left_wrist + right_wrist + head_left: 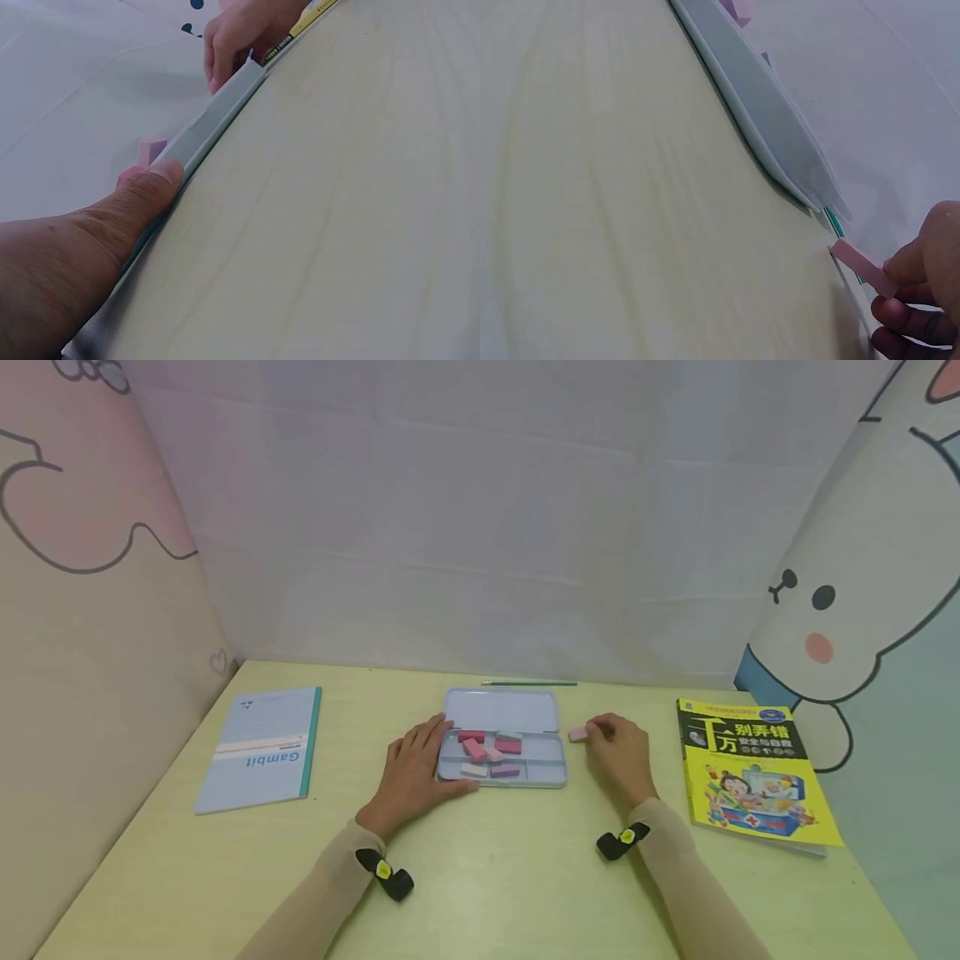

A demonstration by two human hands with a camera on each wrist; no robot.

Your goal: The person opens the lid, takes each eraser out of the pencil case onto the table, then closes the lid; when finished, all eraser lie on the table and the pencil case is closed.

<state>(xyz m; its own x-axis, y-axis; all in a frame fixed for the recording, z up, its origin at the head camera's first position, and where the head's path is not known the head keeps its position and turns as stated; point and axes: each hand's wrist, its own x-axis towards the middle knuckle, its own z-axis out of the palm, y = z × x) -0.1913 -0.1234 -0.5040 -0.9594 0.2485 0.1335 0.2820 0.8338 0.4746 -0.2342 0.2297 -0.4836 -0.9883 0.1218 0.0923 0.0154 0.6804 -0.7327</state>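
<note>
A light-blue pencil case (546,774) lies open on the table, its lid (501,710) folded back toward the wall. Several small erasers in pink, red, white and purple lie in its compartments, among them a purple eraser (505,771) at the near side. My left hand (415,772) rests against the case's left end, fingers stretched along the side and thumb on the near rim. To the right of the case, my right hand (621,752) pinches a pale pink eraser (864,267) between thumb and fingers, close over the table.
Behind the case lies a dark green pencil (529,683). At the left is a blue notebook (258,752) with a teal spine. On the right, a yellow-and-black book (757,777) lies over other paper. A white sheet wall (450,527) closes off the back of the table.
</note>
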